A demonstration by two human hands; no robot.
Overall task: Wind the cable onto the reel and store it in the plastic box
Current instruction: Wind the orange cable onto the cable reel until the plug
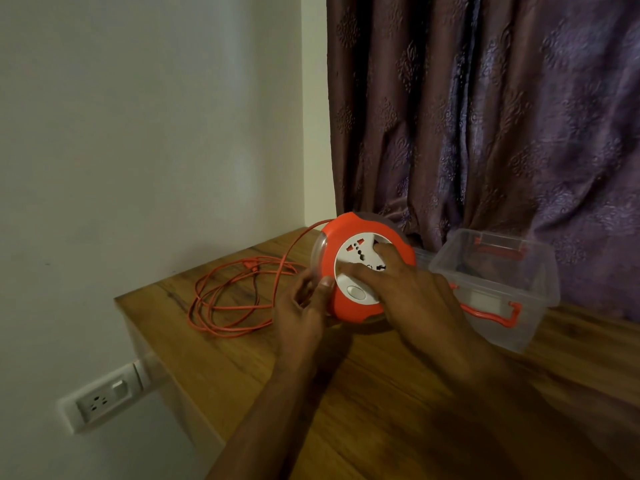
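Note:
A round orange cable reel [341,233] with a white socket face is tilted up on the wooden table [381,393]. My left hand [304,306] grips its clear left rim. On the white face lies my right hand [405,289], fingers pressed against it. The orange cable [235,292] lies in loose loops on the table to the left, one strand running up to the top of the reel. A clear plastic box [502,299] with orange handles stands open just right of the reel.
The table sits in a corner, a white wall on the left and a purple patterned curtain [485,116] behind. A wall socket [100,400] is below the table's left edge. The box lid [420,256] appears to lie behind the reel.

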